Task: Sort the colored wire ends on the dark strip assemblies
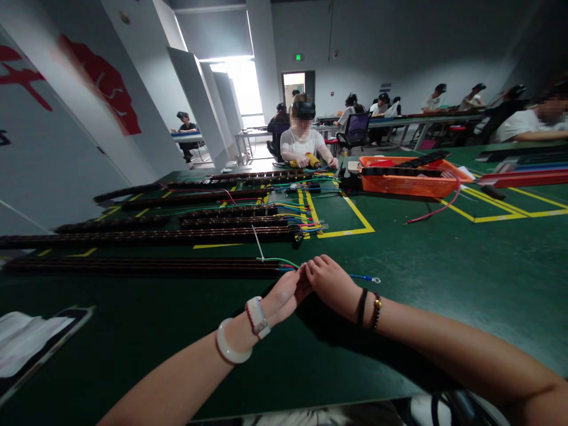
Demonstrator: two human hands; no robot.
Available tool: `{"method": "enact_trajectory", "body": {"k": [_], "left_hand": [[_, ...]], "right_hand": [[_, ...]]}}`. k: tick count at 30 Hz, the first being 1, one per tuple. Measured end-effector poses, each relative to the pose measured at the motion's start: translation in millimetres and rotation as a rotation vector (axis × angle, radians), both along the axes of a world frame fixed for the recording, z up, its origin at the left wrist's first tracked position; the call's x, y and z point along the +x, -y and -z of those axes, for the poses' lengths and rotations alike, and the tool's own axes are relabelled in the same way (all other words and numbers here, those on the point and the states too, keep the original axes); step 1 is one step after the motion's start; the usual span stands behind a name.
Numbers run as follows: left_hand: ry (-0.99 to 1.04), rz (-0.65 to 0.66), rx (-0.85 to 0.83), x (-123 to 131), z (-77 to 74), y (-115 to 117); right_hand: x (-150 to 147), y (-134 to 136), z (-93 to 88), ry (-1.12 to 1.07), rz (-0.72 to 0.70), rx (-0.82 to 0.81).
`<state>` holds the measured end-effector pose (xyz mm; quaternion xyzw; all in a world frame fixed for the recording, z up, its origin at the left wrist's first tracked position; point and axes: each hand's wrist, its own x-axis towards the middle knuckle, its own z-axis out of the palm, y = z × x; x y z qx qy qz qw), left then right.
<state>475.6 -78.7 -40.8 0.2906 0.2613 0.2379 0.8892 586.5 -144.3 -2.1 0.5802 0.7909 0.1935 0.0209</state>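
Note:
My left hand (286,294) and my right hand (331,284) meet over the green table (444,278), both with fingers pinched together on a bundle of coloured wires (288,264). The wires come out of the near end of a long black cable chain (142,266) lying to the left. A blue wire with a metal ring terminal (368,278) sticks out to the right past my right hand. A white cable tie (258,244) stands up near the chain's end. My left wrist wears a white bangle and a watch, my right wrist dark bracelets.
Several more black cable chains (177,228) with coloured wire ends lie in rows behind. An orange tray (412,180) sits at the back right near yellow floor-tape marks. A person opposite (304,142) works with a yellow tool; others sit further back. White paper (26,343) lies at near left.

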Motion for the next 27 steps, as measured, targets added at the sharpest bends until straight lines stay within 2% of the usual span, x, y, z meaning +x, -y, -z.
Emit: {"method": "enact_trajectory", "body": {"k": [4,7,11,15,17,20,25,27], "left_hand": [[0.015,0.007,-0.05,-1.4,-3.1,1.2],[0.008,0.004,-0.062,-1.6,-6.0,1.9],[-0.015,-0.003,-0.027,-2.0,-6.4,1.4],[-0.004,0.032,-0.019,-4.9,-8.9,2.5],[0.003,0.048,-0.009,-6.3,-11.8,3.8],[-0.012,0.064,0.02,-7.6,-15.4,5.4],[-0.016,0.103,0.064,-8.3,-15.1,5.1],[-0.017,0.104,0.068,-8.5,-14.7,4.8]], "right_hand": [[-8.8,10.9,5.2,0.032,0.069,0.042],[-9.1,15.6,1.1,0.031,0.072,0.026],[8.0,16.5,-26.7,-0.038,0.025,-0.067],[31.8,16.7,-62.6,-0.109,0.084,-0.106],[38.1,17.6,-71.8,-0.139,0.092,-0.163],[38.3,19.1,-68.7,-0.135,0.089,-0.238],[31.0,18.7,-43.8,-0.073,0.107,-0.317],[30.4,18.7,-39.4,-0.07,0.091,-0.337]]}}
